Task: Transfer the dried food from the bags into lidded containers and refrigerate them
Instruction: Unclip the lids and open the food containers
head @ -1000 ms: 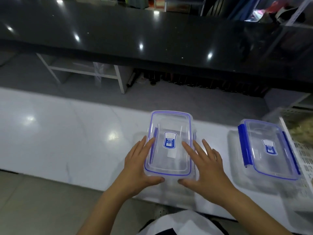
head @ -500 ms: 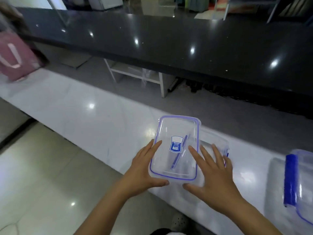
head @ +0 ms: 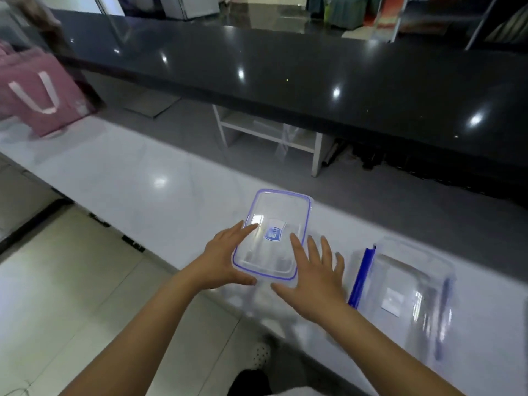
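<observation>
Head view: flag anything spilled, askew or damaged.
Nothing spilled or damaged. Only the lid stands out: the left hand and right hand hold it askew over the near edge of the counter, apart from the container on its right.

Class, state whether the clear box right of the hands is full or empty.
Empty: the white counter shows through the clear box; no food is visible.
</observation>
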Demonstrator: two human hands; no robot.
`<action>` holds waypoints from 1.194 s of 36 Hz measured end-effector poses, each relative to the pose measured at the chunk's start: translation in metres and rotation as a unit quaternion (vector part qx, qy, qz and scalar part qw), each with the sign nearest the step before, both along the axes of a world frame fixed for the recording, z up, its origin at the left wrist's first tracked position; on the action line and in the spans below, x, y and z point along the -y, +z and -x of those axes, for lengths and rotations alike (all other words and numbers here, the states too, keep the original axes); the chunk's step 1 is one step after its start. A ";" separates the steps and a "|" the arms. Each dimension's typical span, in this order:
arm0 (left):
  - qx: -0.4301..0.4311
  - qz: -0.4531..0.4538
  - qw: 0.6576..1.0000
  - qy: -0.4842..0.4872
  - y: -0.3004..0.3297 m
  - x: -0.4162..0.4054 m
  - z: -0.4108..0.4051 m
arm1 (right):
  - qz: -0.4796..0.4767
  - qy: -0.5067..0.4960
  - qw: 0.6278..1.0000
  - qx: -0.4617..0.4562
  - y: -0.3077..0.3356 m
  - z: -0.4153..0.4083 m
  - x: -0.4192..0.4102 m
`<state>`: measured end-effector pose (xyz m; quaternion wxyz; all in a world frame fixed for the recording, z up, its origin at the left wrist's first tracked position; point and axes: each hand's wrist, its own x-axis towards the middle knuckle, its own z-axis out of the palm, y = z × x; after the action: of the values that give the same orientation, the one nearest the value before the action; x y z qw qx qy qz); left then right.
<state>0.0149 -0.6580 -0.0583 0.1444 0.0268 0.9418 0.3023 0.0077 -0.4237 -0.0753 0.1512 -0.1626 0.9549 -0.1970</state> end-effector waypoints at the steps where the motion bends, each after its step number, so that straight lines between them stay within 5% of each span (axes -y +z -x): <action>1: 0.008 0.014 1.000 -0.010 -0.007 0.011 0.008 | -0.007 -0.009 1.000 0.007 -0.009 0.003 0.011; 14: 0.021 0.163 0.977 -0.139 -0.073 0.079 0.058 | -0.068 -0.077 0.994 0.038 -0.076 0.012 0.075; 20: 0.036 0.161 0.972 -0.165 -0.074 0.082 0.059 | -0.103 -0.074 0.991 0.046 -0.058 0.014 0.065; 26: -0.066 0.065 0.975 -0.202 -0.037 0.053 0.077 | -0.052 -0.151 0.987 -0.032 -0.006 -0.003 0.030; 31: -0.132 -0.017 0.965 -0.228 -0.016 -0.023 0.081 | -0.023 -0.317 0.947 -0.046 0.029 -0.054 -0.034; 43: -0.077 -0.052 0.883 -0.460 -0.015 -0.224 -0.003 | -0.040 -0.584 0.811 0.019 0.022 -0.194 -0.183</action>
<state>0.0178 -0.4343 -0.0737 0.1927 0.4880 0.8144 0.2479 0.2013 -0.2406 -0.0532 0.0318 0.4353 0.8741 -0.2131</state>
